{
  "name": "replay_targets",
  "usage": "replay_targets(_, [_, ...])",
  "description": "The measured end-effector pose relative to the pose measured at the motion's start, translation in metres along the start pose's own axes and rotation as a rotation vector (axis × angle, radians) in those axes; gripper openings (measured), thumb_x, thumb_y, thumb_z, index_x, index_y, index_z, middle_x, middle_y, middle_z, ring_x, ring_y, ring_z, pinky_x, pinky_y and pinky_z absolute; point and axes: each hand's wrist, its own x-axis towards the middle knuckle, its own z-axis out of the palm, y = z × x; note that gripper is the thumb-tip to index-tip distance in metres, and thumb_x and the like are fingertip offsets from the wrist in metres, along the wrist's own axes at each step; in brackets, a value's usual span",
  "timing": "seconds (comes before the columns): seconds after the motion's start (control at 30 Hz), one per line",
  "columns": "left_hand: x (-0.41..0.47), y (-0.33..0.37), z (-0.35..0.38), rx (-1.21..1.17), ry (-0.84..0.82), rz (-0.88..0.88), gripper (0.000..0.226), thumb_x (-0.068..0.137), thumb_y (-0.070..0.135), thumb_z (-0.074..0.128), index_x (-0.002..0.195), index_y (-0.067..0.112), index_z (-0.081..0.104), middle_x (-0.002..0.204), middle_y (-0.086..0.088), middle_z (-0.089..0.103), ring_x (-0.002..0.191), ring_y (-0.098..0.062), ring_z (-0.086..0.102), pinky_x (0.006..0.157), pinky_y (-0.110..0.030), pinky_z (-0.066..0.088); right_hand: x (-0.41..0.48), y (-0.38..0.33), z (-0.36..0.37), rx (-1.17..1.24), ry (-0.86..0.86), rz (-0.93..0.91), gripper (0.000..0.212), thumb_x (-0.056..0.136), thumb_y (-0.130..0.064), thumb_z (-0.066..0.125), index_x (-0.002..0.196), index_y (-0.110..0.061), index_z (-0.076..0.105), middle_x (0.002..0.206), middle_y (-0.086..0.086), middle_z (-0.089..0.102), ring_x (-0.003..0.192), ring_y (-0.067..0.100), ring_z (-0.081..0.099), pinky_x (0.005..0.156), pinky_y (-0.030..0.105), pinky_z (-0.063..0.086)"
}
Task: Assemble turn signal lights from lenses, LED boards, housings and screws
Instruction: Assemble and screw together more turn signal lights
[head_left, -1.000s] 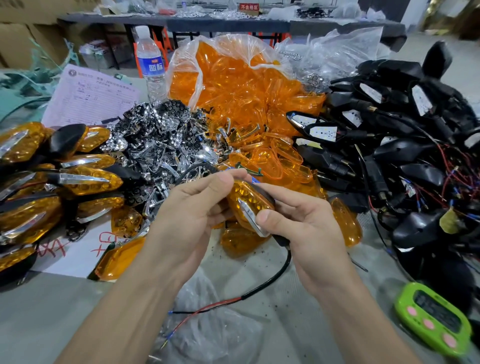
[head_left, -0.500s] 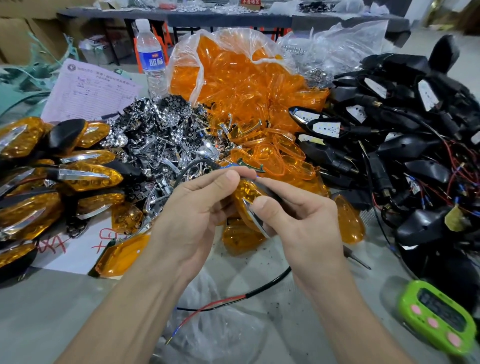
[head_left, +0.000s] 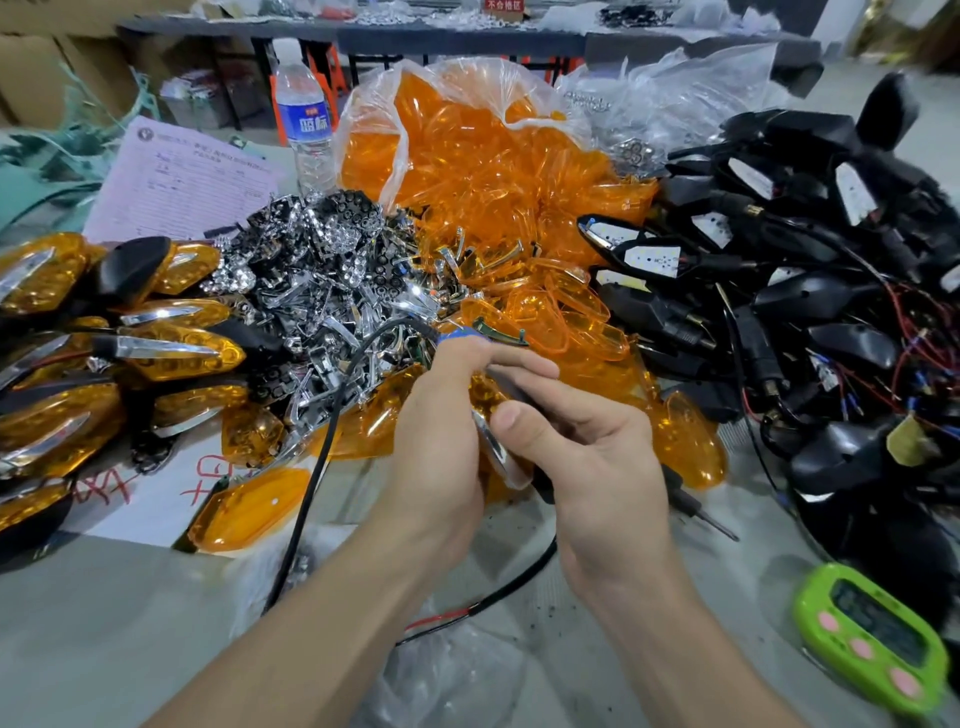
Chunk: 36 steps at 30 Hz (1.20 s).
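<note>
Both my hands hold one turn signal light (head_left: 488, 415) above the table's middle. Its amber lens and chrome strip show between them, edge-on. My left hand (head_left: 441, 431) wraps the left side and my right hand (head_left: 587, 441) grips the right side with the thumb on the chrome strip. A black cable with red wire (head_left: 467, 613) hangs from the light. A bag of amber lenses (head_left: 483, 171) lies behind, chrome reflectors (head_left: 322, 280) to its left, black housings with LED boards (head_left: 810, 291) on the right, finished lights (head_left: 104, 353) at the left.
A green timer (head_left: 872, 639) lies at the lower right. A screwdriver (head_left: 701, 509) lies behind my right hand. A water bottle (head_left: 306, 124) and a paper form (head_left: 187, 182) stand at the back left. A loose amber lens (head_left: 254, 509) and clear plastic bag (head_left: 447, 675) lie near me.
The light has been turned in my hands from lens-up to nearly edge-on. My left hand has closed further round it and both hands have dropped slightly.
</note>
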Motion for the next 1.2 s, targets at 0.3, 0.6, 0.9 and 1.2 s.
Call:
replay_targets(0.3, [-0.004,0.002,0.003,0.070,0.160,0.078,0.036,0.077,0.033,0.046,0.063,0.019,0.076,0.061,-0.010,0.064,0.056,-0.030,0.053,0.052,-0.036,0.041,-0.003,0.009,0.008,0.054,0.031,0.037,0.032,0.079,-0.008,0.072,0.109,-0.013,0.081,0.096,0.004,0.081,0.076,0.011,0.072,0.064,0.018,0.053])
replay_targets(0.6, [0.002,0.000,-0.009,0.090,0.068,0.157,0.044,0.092,0.051,0.051,0.094,0.023,0.084,0.099,-0.006,0.080,0.092,-0.024,0.076,0.084,-0.043,0.060,0.003,0.003,0.001,-0.280,0.076,-0.158,0.041,0.075,-0.014,0.082,0.109,-0.035,0.077,0.103,-0.020,0.078,0.103,0.000,0.073,0.087,0.017,0.056])
replay_targets(0.9, [0.006,0.008,-0.037,0.079,-0.075,0.193,0.030,0.083,0.034,0.075,0.110,0.024,0.083,0.107,-0.013,0.079,0.098,-0.030,0.075,0.081,-0.039,0.062,0.006,-0.002,-0.015,-0.414,0.160,-0.204,0.045,0.073,-0.022,0.085,0.115,-0.038,0.075,0.109,-0.018,0.078,0.104,0.003,0.073,0.082,0.017,0.057])
replay_targets(1.2, [0.006,0.006,-0.039,0.157,0.087,0.384,0.018,0.081,0.022,0.081,0.094,0.034,0.085,0.089,0.002,0.081,0.078,-0.014,0.078,0.065,-0.022,0.059,0.005,-0.007,-0.015,-0.506,0.036,-0.164,0.051,0.077,-0.021,0.085,0.121,-0.042,0.070,0.114,-0.026,0.074,0.110,-0.003,0.069,0.090,0.015,0.054])
